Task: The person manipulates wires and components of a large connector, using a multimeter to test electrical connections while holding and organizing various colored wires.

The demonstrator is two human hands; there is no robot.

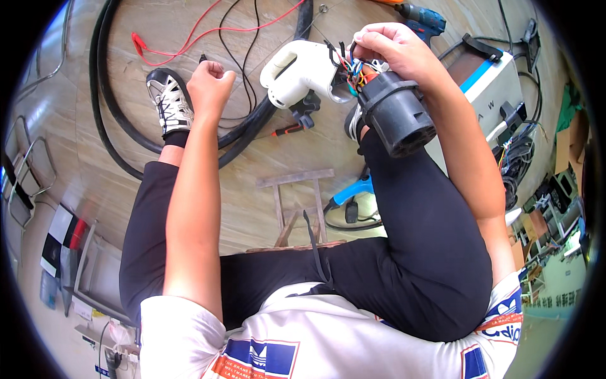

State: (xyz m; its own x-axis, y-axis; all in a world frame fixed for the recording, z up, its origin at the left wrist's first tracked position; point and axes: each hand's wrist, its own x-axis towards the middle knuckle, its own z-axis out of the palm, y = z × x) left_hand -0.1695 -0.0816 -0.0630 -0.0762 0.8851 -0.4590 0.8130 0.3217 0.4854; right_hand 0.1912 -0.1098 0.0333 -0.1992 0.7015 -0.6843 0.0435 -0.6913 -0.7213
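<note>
View from my head down onto my lap and the floor. My right hand (394, 50), in the upper centre-right of the frame, has its fingers curled together and pinching the bundle of coloured wires (352, 68) that runs between the white handle shell (300, 72) and the black round plug head (398, 114). The white handle shell lies just left of that hand, its grip end pointing toward the upper left; the black round plug head sits just below the hand, touching my right knee (379, 158), with its open face turned toward the lower right. A thick black cable (110, 101) loops across the wooden floor (76, 82) in the upper left and passes beneath the white handle shell.

My left hand (210, 85), upper centre-left, is closed into a fist, fingers pressed together around a thin dark probe whose tip (203, 58) shows just above the knuckles; I cannot tell how firmly it is gripped. Red test leads (189, 41) and thin black leads trail over the floor above this hand. My left shoe (169, 101), black and white, rests on the floor just left of the fist.

A small wooden stool (297, 202) stands between my legs at centre frame. A blue drill (423, 18) lies at the top edge, and a white and blue box (499, 82) stands at the upper right, beside my right forearm.
</note>
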